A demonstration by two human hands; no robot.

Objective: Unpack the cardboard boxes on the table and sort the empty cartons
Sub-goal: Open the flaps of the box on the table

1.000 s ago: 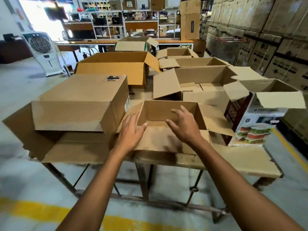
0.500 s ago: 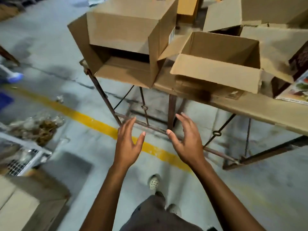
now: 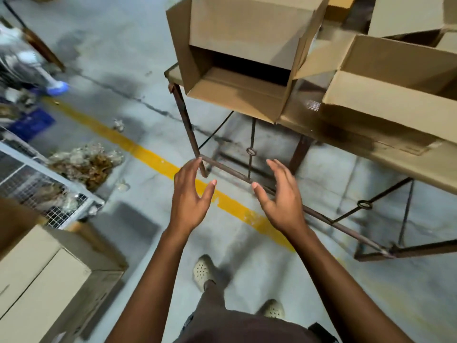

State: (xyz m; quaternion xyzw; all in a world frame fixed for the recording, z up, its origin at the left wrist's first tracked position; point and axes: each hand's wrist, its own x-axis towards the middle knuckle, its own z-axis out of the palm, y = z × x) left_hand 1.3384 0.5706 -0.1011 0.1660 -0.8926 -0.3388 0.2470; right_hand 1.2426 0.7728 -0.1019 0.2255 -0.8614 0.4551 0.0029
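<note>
A grey concrete floor [image 3: 111, 33] is crossed diagonally by a yellow painted line [image 3: 158, 164]. At the left stands a white wire-mesh cage [image 3: 37, 189], and beside it lies a heap [image 3: 84, 162] of what may be crumpled clear wrapping, too blurred to be sure. A flat blue object [image 3: 32, 123] lies beyond the cage.

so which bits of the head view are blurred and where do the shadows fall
Head view: the left edge around the blue shape is motion-smeared; left hand and right hand are fairly sharp; the box on its side is black inside; shadow under the open carton on the table.
</note>
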